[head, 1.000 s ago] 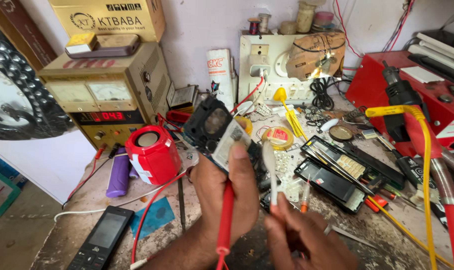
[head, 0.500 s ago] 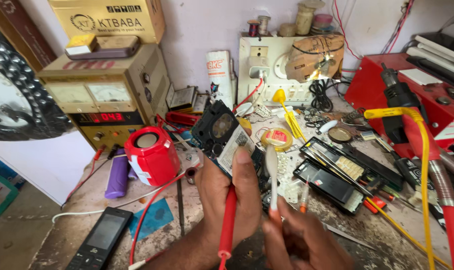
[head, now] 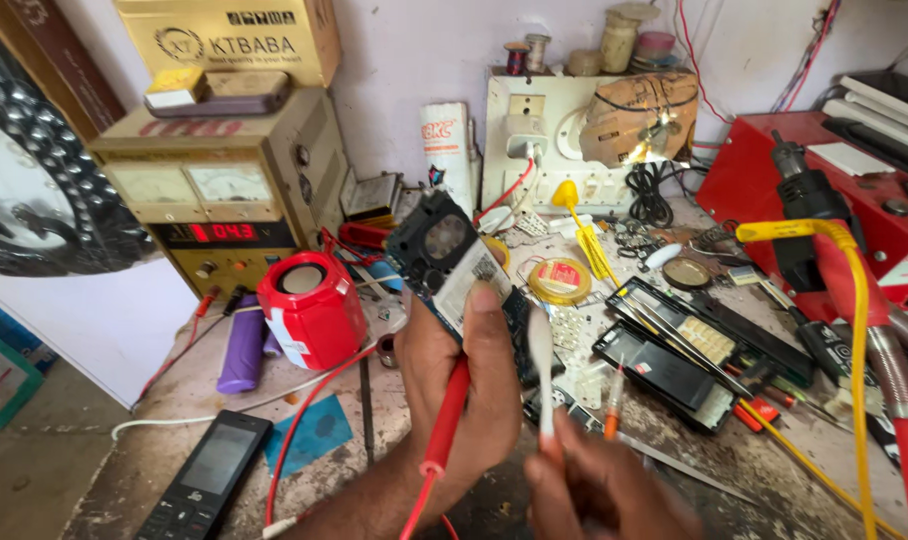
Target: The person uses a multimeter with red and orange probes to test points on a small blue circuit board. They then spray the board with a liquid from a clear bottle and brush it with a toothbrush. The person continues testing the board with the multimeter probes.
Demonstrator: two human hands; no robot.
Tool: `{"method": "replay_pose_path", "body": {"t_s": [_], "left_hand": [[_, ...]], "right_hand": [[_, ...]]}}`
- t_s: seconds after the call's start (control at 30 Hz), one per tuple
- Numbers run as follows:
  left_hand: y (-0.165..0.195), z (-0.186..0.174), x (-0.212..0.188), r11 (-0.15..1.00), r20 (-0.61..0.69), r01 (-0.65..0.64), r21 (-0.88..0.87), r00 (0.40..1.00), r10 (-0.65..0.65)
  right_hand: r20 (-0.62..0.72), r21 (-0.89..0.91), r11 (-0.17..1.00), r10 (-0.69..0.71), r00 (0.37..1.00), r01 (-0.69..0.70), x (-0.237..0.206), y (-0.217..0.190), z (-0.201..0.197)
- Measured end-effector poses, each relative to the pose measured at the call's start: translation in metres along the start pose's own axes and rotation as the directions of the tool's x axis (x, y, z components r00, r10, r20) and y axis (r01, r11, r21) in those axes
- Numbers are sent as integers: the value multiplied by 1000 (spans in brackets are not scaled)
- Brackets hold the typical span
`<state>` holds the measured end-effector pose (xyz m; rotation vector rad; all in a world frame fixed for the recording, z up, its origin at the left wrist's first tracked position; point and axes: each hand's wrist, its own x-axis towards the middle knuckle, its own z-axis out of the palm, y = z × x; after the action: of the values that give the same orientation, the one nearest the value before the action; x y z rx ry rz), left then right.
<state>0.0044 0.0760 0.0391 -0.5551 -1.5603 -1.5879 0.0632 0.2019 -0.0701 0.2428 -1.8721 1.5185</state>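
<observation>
Head view, left hand (head: pixel 464 390) gripping opened phone (head: pixel 444 255)

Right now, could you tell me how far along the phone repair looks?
Done: the opened phone has its back off, circuit board exposed. In hand: the left hand holds it with a red probe; the right hand holds a white swab beside it. Left: loose phone parts lie unassembled.
</observation>
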Motion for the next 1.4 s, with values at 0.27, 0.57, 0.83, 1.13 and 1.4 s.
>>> {"method": "replay_pose_path", "body": {"t_s": [0.27,0.57,0.83,1.13,1.4], "left_hand": [[1,0,1,998,-4,4,-55,1000,-4],[7,0,-3,995,11,-97,-12,995,98],[-2,0,-6,989,18,-141,36,990,140],[-6,0,-5,980,82,199,19,976,-200],[-5,-8,7,867,279,275,-415,946,-166]], "right_hand": [[-10,-44,983,176,984,-176,3,-7,-6],[-36,21,985,174,984,-174,-9,6,2],[-76,47,976,217,973,-214,-7,7,5],[-56,40,962,271,961,-269,20,-13,-12],[121,70,969,226,967,-235,-4,37,-82]]}}
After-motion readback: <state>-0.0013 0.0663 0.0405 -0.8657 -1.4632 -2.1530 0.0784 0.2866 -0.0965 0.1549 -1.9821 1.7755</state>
